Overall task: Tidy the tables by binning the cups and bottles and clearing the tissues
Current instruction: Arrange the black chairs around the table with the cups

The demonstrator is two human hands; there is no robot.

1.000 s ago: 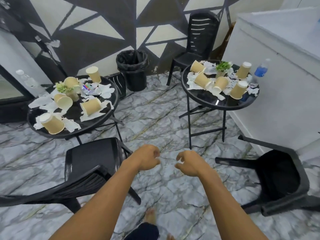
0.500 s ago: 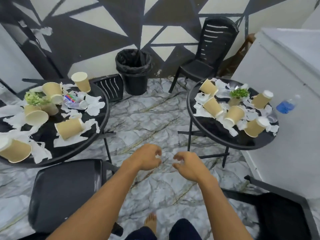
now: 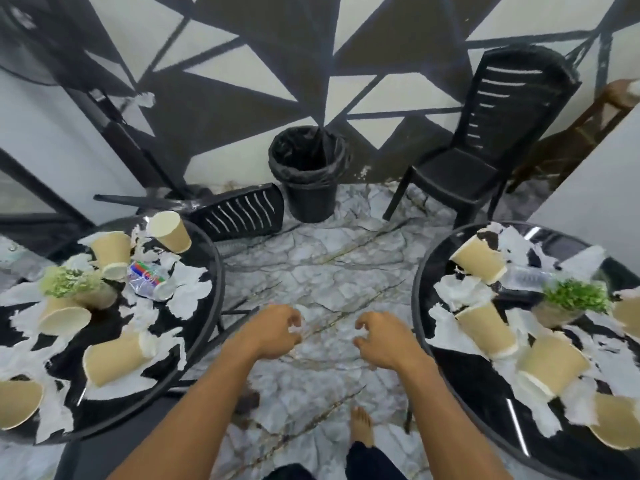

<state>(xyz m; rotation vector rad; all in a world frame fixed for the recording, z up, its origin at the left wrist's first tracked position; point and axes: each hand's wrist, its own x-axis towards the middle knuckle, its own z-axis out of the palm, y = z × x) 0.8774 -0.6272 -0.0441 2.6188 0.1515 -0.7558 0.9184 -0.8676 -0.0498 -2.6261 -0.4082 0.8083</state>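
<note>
A person stands barefoot on a marble-patterned floor between two round black tables, arms stretched forward. The left hand (image 3: 273,329) and the right hand (image 3: 384,337) hover side by side over the floor, fingers loosely curled, holding nothing.

The left table (image 3: 204,327) is covered in litter: tan paper cups, most tipped on their sides, one of them (image 3: 116,358) lying near the front edge; torn white tissues (image 3: 188,294) scattered across the glass; a crushed clear plastic bottle with a colourful label (image 3: 149,280); and a small potted plant (image 3: 74,287). The right table (image 3: 420,306) looks much the same, with more toppled paper cups, one (image 3: 486,329) near its inner edge, shreds of tissue (image 3: 450,289), a clear bottle lying flat (image 3: 528,277) and another small plant (image 3: 571,299).

Straight ahead, against a wall painted with black and cream triangles, stands a black bin lined with a bag (image 3: 308,174); what shows of its inside looks empty. A black plastic chair (image 3: 485,140) stands to its right, and another chair lies tipped over (image 3: 239,213) to its left.

The tidying appears barely begun: every cup, bottle and tissue in view remains on the tables.
</note>
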